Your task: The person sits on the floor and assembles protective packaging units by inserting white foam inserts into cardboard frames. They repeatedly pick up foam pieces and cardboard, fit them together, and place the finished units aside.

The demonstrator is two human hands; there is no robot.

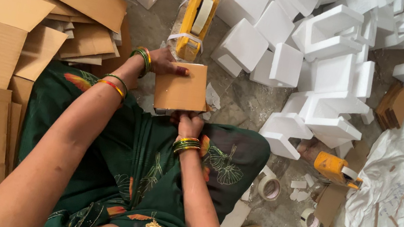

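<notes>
Cardboard box (181, 90): broad face up, near-square, no clear long axis | left hand (164, 61) closed on far-left corner | right hand (190, 125) grips near edge

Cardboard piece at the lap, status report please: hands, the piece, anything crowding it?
Left hand grips cardboard piece at top edge. Right hand holds its bottom edge. Yellow tape dispenser lies just beyond; foam blocks crowd the floor to the right.

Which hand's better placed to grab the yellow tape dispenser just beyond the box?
Likely left: left hand rests at far edge of box, beside dispenser; right hand grips near edge.
</notes>
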